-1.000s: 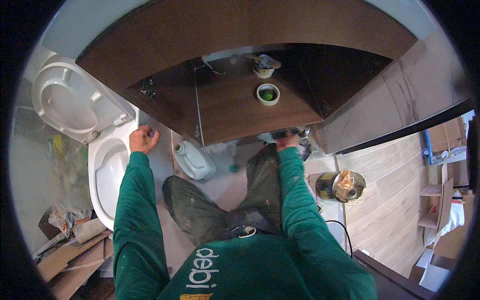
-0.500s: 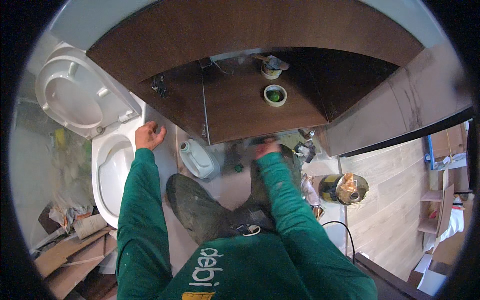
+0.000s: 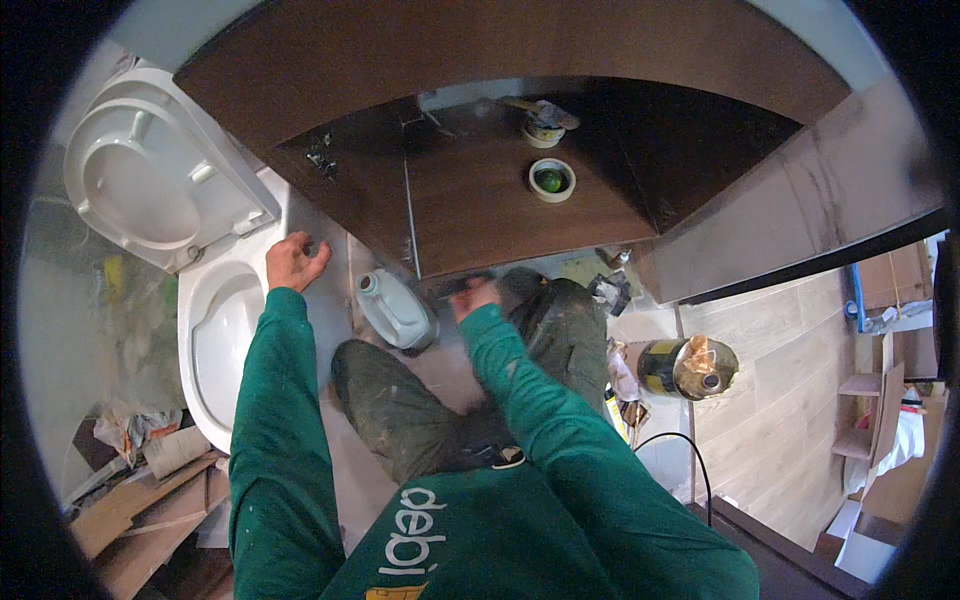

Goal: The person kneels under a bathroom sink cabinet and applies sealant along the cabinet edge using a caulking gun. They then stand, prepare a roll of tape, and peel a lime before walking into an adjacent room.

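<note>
Knees in dark, stained trousers (image 3: pixel 395 405) bend below the right hand (image 3: pixel 476 298), which is blurred, so I cannot tell whether it grips anything. Just to its left, a pale plastic jug with a moulded handle (image 3: pixel 395 312) stands on the floor. Farther left, the left hand (image 3: pixel 296 264) is by the edge of a white ceramic toilet (image 3: pixel 240 253), fingers loosely curled, with a gap to the thumb. Beyond, inside a dark-brown wooden cabinet (image 3: pixel 500 235), sit a cream ring-shaped roll (image 3: pixel 534 192) around a green object (image 3: pixel 549 180) and, behind it, a small whitish tub (image 3: pixel 540 136).
</note>
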The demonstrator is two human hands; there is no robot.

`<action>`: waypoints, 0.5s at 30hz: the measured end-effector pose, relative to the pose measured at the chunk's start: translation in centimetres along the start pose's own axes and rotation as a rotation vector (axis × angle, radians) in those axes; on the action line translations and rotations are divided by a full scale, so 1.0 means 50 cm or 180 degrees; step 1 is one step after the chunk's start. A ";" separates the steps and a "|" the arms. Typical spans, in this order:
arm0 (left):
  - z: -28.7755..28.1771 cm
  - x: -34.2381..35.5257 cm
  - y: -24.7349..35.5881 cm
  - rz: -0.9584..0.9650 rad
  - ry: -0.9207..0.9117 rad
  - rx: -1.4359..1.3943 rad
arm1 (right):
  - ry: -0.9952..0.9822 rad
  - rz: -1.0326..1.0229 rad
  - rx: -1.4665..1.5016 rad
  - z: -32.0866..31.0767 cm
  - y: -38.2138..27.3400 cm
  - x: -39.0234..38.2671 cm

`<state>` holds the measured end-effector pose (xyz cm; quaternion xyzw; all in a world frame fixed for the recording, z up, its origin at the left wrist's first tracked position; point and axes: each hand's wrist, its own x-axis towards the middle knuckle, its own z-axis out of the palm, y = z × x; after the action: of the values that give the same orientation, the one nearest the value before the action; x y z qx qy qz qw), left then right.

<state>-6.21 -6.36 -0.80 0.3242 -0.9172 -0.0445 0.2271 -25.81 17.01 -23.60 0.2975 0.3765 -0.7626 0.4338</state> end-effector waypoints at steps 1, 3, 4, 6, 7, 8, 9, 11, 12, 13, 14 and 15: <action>-0.002 -0.001 0.001 0.0003 -0.0093 0.0030 | -0.0056 0.0215 0.0003 0.004 0.053 -0.009; -0.003 -0.002 0.002 -0.0053 -0.0184 -0.0003 | -0.0084 0.0554 0.0239 -0.011 0.085 -0.029; -0.003 -0.003 0.002 -0.0112 -0.0158 -0.0056 | -0.0031 0.0582 0.0507 -0.029 0.065 -0.040; -0.002 -0.001 0.001 -0.0129 -0.0138 -0.0044 | 0.0087 0.0422 0.0891 -0.066 -0.024 -0.059; -0.003 -0.001 0.000 -0.0110 -0.0171 0.0019 | 0.0090 0.0231 0.0864 -0.079 -0.066 -0.069; -0.003 -0.002 0.000 -0.0084 -0.0215 0.0080 | 0.0248 -0.0127 0.0610 -0.086 -0.111 -0.073; -0.003 -0.002 0.000 -0.0067 -0.0295 0.0265 | 0.0183 -0.0383 0.0477 -0.092 -0.147 -0.075; -0.003 -0.003 0.001 -0.0104 -0.0333 0.0248 | -0.0202 -0.0486 0.0315 -0.096 -0.200 -0.070; -0.003 -0.004 0.002 -0.0145 -0.0378 0.0267 | -0.0414 -0.0671 0.0295 -0.092 -0.212 -0.061; -0.004 -0.004 0.003 -0.0148 -0.0377 0.0258 | -0.0395 -0.0509 0.0348 -0.089 -0.220 -0.052; -0.004 -0.004 0.004 -0.0150 -0.0375 0.0250 | -0.0452 -0.0395 0.0453 -0.083 -0.220 -0.040; -0.005 -0.003 0.005 -0.0153 -0.0374 0.0244 | -0.0342 -0.0312 0.0516 -0.078 -0.220 -0.029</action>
<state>-6.12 -6.05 -0.58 0.3514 -0.9220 -0.0337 0.1591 -34.42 24.66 -21.10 0.2714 0.3039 -0.8257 0.3900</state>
